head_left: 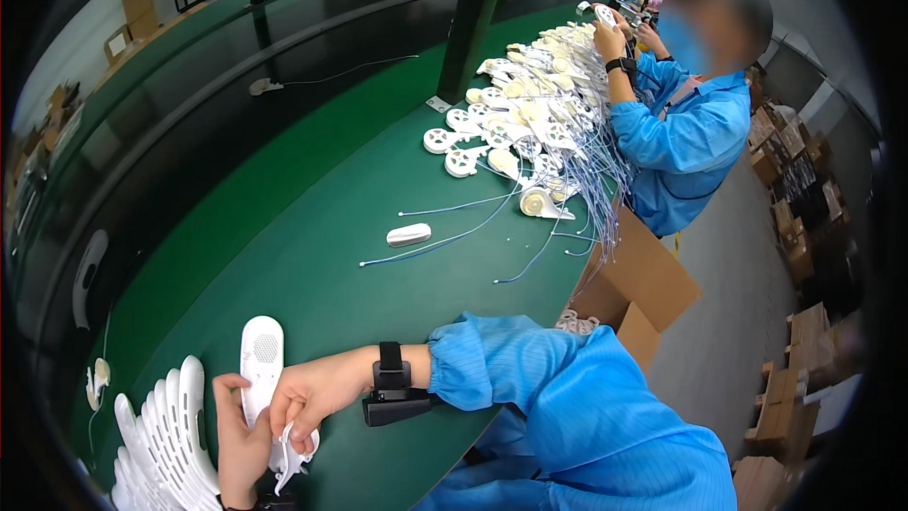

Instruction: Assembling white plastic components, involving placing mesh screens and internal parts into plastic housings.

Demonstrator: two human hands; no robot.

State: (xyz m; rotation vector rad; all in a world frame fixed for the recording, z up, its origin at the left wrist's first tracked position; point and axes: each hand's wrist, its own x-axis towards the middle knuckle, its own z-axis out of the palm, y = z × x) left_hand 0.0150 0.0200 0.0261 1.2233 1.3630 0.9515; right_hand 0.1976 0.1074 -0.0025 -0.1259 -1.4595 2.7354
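Note:
In my left hand (pixel 242 440) is a long white plastic housing (pixel 261 352) with a rounded end and a patch of small holes. Its fingers and thumb close around the sides, and the housing's far end points away from me. My right hand (pixel 317 390) reaches across from the right, its fingers pinching a small white plastic piece (pixel 287 459) at the near end of the housing. The fingers hide how the two parts meet. Close by on the left, several slotted white shells (pixel 170 431) stand in a nested row.
A small white oval part (pixel 409 235) lies mid-table. Beyond it is a heap of round white parts with blue wires (pixel 539 118), beside a co-worker (pixel 681 123) in blue. An open cardboard box (pixel 643 274) stands at the table's right edge. A dark conveyor (pixel 189 147) runs along the left.

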